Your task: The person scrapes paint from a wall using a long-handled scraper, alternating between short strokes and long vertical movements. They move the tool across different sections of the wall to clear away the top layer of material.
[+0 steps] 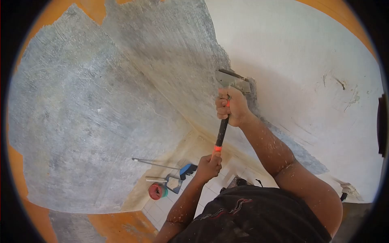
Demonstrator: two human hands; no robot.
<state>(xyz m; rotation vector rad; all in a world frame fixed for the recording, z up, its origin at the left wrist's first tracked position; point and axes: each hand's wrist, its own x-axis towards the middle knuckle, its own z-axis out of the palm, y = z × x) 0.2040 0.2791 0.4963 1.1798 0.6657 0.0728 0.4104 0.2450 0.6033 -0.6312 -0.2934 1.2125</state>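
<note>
Both of my hands hold one long-handled scraper, with a wide metal blade head [233, 82] and a black and orange handle [222, 131]. My right hand [233, 106] is wrapped round the handle just below the head. Lower down, my left hand [209, 167] is closed round the handle's end. The blade lies against the wall at the border between the white coating [291, 52] and the bare grey plaster [162, 44]. Pale flecks cling to my forearms and dark shirt.
On the tiled floor [206, 192] below stand a red bucket [155, 191], a dustpan [174, 184] and a blue broom [188, 170] with a thin handle. Two walls meet at a corner. A socket with a plug [346, 189] is low on the right, and a hole [340, 84] marks the white wall.
</note>
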